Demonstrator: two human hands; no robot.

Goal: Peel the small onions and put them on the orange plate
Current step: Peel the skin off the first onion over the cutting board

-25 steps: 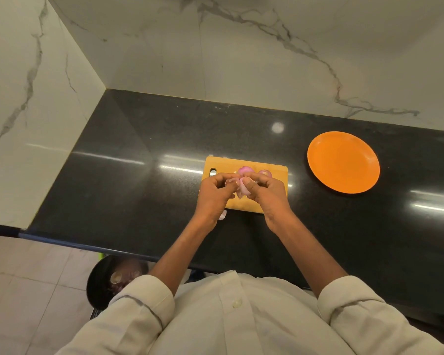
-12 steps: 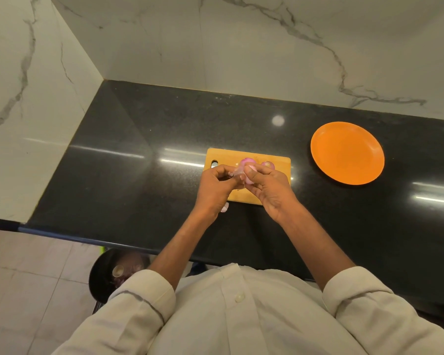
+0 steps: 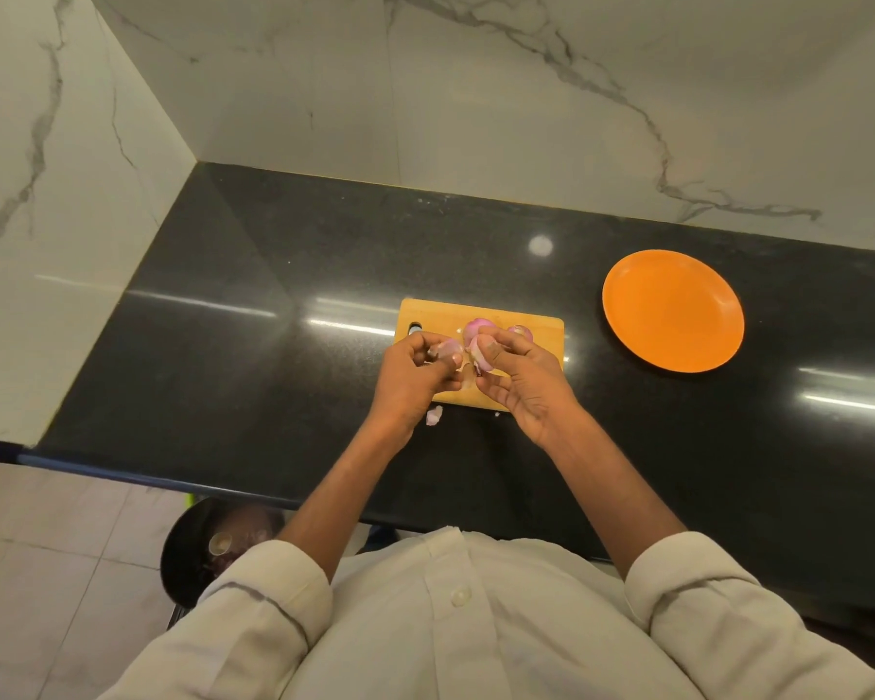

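Pink onion (image 3: 482, 357) held above board; orange plate (image 3: 673, 310) bare.

Black polished stone counter (image 3: 284, 315) set into a corner, backed by white marble walls (image 3: 476, 93) with grey veins. Streaks and one round spot of lamp glare (image 3: 541, 245) on the dark top. Pale floor tiles (image 3: 46, 573) below at left, with a black bin (image 3: 198, 548) beside the counter edge.
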